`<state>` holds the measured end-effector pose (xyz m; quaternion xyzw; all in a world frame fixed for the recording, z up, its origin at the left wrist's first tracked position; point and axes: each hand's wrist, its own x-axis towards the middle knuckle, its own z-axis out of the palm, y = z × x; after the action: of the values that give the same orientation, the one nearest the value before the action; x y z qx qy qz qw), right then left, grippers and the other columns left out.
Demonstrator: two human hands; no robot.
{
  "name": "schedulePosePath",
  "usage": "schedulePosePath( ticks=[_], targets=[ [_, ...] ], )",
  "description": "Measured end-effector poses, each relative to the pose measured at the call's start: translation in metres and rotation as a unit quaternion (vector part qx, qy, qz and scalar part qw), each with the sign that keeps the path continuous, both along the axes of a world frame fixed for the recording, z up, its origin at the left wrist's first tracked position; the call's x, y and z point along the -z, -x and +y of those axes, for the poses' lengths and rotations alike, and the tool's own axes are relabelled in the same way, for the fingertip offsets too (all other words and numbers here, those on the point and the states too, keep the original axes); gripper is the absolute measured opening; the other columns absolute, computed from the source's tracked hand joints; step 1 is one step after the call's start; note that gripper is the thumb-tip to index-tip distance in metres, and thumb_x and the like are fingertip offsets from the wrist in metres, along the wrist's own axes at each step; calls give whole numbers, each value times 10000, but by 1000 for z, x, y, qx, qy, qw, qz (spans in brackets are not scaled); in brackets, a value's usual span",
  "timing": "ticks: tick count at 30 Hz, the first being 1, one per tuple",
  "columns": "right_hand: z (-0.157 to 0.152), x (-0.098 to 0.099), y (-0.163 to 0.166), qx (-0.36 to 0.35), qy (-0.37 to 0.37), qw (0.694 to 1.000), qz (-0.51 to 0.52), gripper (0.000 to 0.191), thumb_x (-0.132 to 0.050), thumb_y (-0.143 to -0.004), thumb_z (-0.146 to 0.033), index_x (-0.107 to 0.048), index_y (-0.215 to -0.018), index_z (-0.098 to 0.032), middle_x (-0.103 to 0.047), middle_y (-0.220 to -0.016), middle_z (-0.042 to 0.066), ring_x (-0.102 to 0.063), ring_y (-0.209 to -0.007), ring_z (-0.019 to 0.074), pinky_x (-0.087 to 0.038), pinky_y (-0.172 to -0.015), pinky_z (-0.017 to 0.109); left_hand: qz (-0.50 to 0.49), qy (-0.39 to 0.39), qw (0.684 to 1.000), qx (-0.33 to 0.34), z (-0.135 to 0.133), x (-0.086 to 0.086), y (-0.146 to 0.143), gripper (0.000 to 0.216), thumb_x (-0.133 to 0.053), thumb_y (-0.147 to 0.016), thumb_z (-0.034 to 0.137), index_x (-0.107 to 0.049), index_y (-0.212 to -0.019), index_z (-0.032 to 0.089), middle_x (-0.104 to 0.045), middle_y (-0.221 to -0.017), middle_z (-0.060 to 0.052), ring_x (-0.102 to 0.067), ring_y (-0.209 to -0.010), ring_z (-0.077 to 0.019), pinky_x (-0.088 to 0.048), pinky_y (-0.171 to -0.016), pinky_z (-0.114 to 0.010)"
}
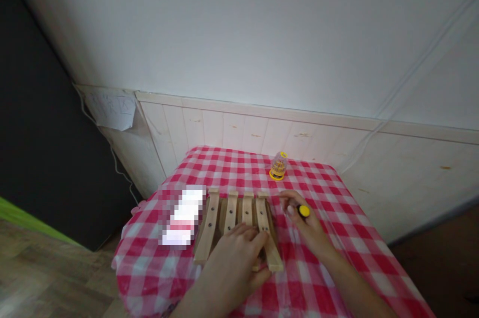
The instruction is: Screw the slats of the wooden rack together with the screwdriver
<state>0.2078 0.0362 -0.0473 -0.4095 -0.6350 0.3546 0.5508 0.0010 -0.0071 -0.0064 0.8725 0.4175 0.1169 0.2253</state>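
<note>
The left hand point(234, 258) lies nearest, coming in from the near edge of the table, palm down. Its fingers are stretched out flat and loosely side by side across the near right part of a wooden rack point(211, 223). The hand presses on the wood and is not clamped around anything. The rack is made of four pale slats with dark screw holes, set on crosspieces. It sits in the middle of the table on a red and white checked tablecloth point(337, 238), and its slats run from the near edge towards the far edge.

Just beside the rack's far right corner, the right hand point(305, 225) is closed around a screwdriver point(304, 211), whose yellow and black handle end shows above the knuckles. The shaft points left towards the rack, but the tip is too small to tell whether it touches the wood.

Near the far edge, well apart from both hands, a small clear jar point(278, 165) stands upright on a yellow base. To the left of the rack, close to the left edge, lies a blurred white and red patch point(182, 218) that cannot be made out. Behind the table runs white wall panelling point(243, 133), and a sheet of paper point(112, 108) hangs at its left end. A wooden floor point(45, 268) shows on the left.
</note>
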Motion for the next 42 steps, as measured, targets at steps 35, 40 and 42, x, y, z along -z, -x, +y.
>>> schedulePosePath(
  ticks=[35, 40, 42],
  targets=[
    [11, -19, 52, -183, 135, 942, 247, 489, -676, -826, -544, -387, -584, -233, -291, -429, -114, -174, -370, 73, -151, -392, 249, -17, 16, 999, 24, 9, 5, 1, 617, -771, -786, 489, -610, -1310, 207, -607, -1362, -37, -464, -1320, -294, -402, -1087, -403],
    [8, -17, 52, -200, 116, 945, 232, 468, -669, -837, -545, -410, -610, -228, -296, -463, -106, -185, -407, 84, -179, -428, 253, -16, 10, 999, 26, 8, 7, 1, 592, -741, -809, 497, -612, -1311, 209, -581, -1390, -48, -463, -1317, -303, -415, -1077, -419],
    [5, -20, 53, -216, 116, 940, 235, 482, -645, -790, -659, -476, -667, -225, -317, -490, -96, -198, -438, 95, -193, -451, 255, -17, 11, 999, 26, 8, 8, 1, 589, -739, -810, 497, -612, -1308, 210, -580, -1392, -45, -460, -1319, -300, -410, -1083, -422]
  ],
)
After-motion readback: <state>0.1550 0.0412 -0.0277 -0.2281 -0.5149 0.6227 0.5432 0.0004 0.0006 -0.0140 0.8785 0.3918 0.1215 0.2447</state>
